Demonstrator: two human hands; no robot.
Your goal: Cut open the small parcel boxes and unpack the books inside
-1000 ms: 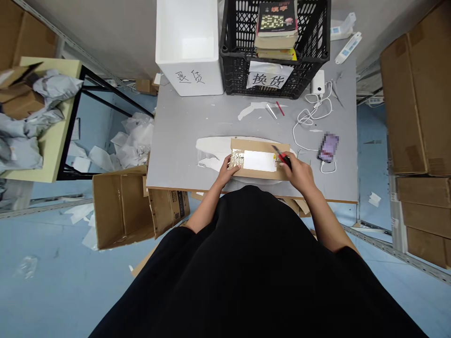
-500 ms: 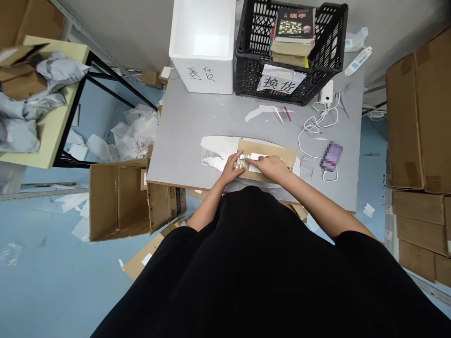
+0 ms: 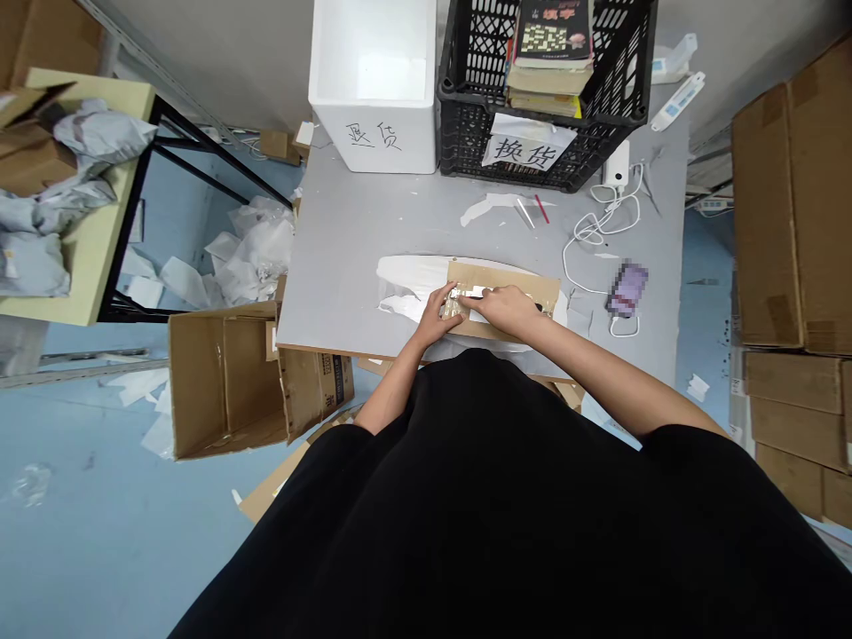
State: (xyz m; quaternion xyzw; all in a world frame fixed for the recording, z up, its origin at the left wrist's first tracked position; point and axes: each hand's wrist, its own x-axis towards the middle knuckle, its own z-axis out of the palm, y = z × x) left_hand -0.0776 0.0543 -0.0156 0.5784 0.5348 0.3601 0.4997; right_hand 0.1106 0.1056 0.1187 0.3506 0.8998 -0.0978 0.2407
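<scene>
Off to my left stands an open cardboard box (image 3: 196,382), and behind the grey table (image 3: 333,266) edge's near side I keep my left hand (image 3: 434,319) at the left end of the brown package (image 3: 546,288), thumb and fingers parted in a curve over it, steadying rather than clenched. The package lies flat in front of me, near the table's front edge, on top of a white sheet (image 3: 413,271). Between my hands is a shiny patch of clear tape (image 3: 452,307), and just right of it a white label (image 3: 479,310), partly under my fingers. My right hand (image 3: 509,311) reaches in low across the package, forefinger stretched to the tape, the other fingers curled; a small dark piece (image 3: 539,307) shows beside its heel, but I cannot tell whether I am grasping it. I judge this to be close work at the taped end. Any further move there calls for a firm, flat package, light pressure, and left fingertips well out of the right hand's path. Farther right lies a purple phone (image 3: 627,289), plugged into a white cable (image 3: 565,257).
</scene>
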